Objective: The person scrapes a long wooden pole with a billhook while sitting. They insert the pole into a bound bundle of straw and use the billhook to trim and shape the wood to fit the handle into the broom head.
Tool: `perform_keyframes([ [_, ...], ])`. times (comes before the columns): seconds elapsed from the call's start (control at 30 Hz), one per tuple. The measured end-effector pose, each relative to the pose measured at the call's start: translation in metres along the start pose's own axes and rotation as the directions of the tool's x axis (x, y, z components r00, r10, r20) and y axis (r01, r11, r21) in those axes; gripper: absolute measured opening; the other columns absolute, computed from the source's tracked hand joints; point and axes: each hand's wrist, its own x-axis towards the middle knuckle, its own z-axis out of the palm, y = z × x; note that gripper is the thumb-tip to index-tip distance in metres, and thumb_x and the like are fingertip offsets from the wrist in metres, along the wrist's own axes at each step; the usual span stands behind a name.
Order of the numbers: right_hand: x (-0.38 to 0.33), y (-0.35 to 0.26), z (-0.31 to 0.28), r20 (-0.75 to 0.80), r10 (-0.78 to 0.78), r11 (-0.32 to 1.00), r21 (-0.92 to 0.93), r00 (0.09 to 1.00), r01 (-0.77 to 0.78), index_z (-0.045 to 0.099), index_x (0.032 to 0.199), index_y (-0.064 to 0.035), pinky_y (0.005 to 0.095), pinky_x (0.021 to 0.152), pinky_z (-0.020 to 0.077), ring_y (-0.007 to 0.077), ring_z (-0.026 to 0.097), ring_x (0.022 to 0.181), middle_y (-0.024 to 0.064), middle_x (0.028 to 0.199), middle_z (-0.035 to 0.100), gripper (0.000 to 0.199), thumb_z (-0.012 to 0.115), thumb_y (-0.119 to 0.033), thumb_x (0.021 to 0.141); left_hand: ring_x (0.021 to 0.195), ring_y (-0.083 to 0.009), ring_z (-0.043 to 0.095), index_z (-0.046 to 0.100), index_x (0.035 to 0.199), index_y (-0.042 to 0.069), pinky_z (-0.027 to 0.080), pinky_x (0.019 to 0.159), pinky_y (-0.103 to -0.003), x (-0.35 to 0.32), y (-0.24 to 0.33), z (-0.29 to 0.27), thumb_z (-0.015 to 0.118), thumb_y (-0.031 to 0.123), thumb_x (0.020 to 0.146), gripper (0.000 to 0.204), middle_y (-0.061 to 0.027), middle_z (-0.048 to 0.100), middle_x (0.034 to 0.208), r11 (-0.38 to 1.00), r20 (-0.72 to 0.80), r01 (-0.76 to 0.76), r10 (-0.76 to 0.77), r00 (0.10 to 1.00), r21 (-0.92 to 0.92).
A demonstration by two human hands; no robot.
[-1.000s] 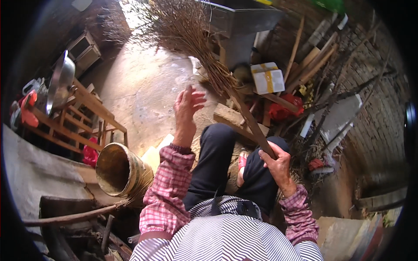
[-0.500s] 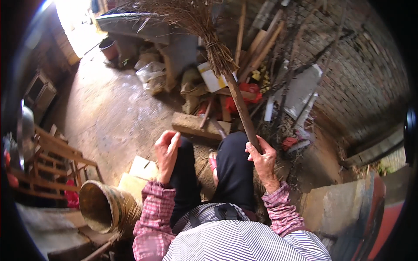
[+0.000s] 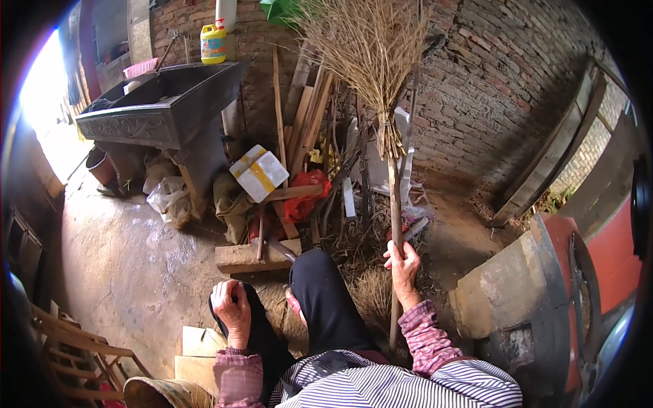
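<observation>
My right hand (image 3: 405, 268) is closed around the wooden handle of a twig broom (image 3: 394, 204). The broom stands nearly upright, its wide brush of thin twigs at the top and a binding where brush meets handle. Below my grip the handle runs down beside my right leg. Over my left knee my left hand (image 3: 231, 306) is loosely closed, fingers curled, with nothing visible in it. Dry twigs (image 3: 374, 292) lie on the ground just left of the handle.
A dark stone sink (image 3: 136, 126) with a yellow bottle (image 3: 213, 44) stands far left. Ahead are a foam box (image 3: 258, 173), a red bag (image 3: 303, 197), planks and a wood block (image 3: 238, 260). A stove-like structure (image 3: 510, 285) is right, a woven basket (image 3: 146, 393) lower left.
The view has tilted up and turned right, bringing the sink and bottle into sight. The broom has swung from a leftward lean to nearly upright, still in my right hand.
</observation>
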Motion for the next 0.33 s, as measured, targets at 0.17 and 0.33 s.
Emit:
perform_keyframes([
  [0.17,-0.008,0.005,-0.008,-0.030,0.040,0.999,0.001,0.999,-0.040,0.064,0.097,-0.0025,0.0231,0.050,0.0421,0.0073,0.052,0.054,0.0010,0.070,0.060,0.032,0.064,-0.034,0.092,0.072,-0.0280,0.054,0.060,0.086,0.007,0.041,0.068,-0.037,-0.001,0.002,-0.001,0.063,0.005,0.081,0.006,-0.0084,0.055,0.074,1.000,-0.014,0.007,-0.006,1.000,0.017],
  [0.33,-0.012,0.015,-0.015,-0.024,0.084,0.996,0.022,0.996,-0.084,0.064,0.104,-0.0025,0.0237,0.053,0.0436,0.0085,0.054,0.057,0.0013,0.073,0.061,0.034,0.063,-0.035,0.092,0.073,-0.0282,0.054,0.060,0.087,0.008,0.042,0.069,-0.037,0.000,0.001,0.000,0.063,0.005,0.081,0.007,-0.0088,0.056,0.075,0.999,-0.002,0.002,-0.002,1.000,0.041],
])
